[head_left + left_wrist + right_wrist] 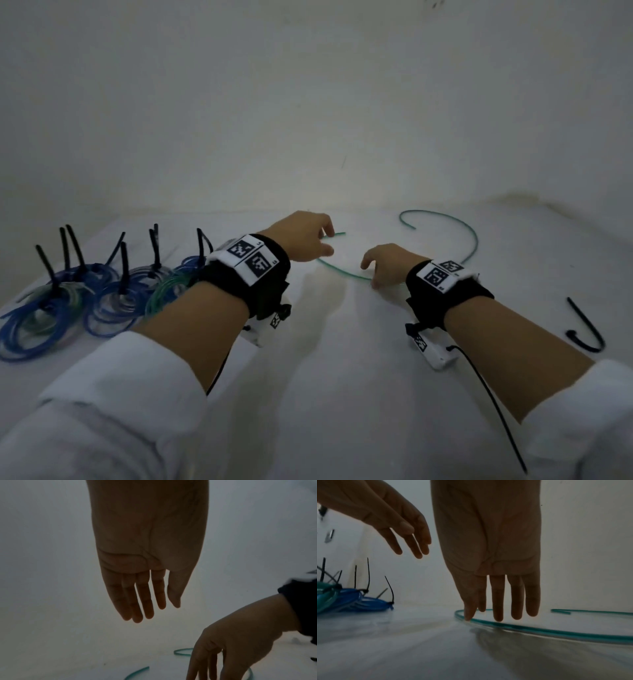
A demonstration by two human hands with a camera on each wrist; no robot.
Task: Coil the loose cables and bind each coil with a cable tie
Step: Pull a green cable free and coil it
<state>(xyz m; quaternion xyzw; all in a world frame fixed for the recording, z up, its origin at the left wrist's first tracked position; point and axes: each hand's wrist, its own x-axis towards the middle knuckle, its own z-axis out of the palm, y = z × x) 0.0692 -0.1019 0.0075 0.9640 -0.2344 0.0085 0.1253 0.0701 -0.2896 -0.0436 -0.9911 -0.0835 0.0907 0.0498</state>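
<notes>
Both my hands hover low, fingers straight and empty: right hand (385,265) fingertips touching the loose teal plastic cable (539,630) on the white surface (342,377), left hand (301,240) above it. Judging coiling unstarted, I'd pinch one end first.

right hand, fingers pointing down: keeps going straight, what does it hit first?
The green cable on the table. The right hand hangs open right above it; one fingertip looks almost on the cable, though actual contact is unclear.
</notes>
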